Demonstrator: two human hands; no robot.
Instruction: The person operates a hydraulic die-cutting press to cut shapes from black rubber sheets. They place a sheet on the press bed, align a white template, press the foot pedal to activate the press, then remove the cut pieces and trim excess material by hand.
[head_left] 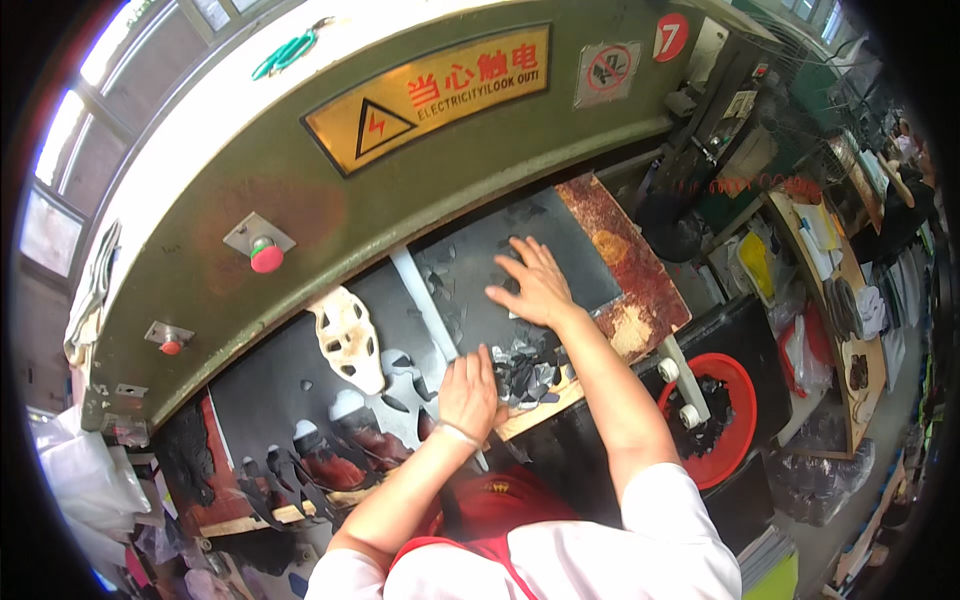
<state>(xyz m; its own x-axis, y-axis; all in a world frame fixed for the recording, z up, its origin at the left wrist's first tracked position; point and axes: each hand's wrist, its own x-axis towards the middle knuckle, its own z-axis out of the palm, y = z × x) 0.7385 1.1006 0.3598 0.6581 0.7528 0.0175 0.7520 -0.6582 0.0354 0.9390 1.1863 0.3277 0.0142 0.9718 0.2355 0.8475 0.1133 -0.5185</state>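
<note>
black scraps [525,376] lie right of the pale strip [424,302], so the right hand [541,290], fingers apart, should probably sweep flat-palmed while the left hand [469,396], fingers together, grip unclear, guards the strip's near end.

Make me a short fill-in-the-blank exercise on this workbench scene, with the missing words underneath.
1. The scraps pile up to the ____ of the left hand.
2. A pale band circles the left ____.
3. The holed cream piece lies to the ____ of the right hand.
4. The bucket is ____.

Missing words: right; wrist; left; red.
</note>
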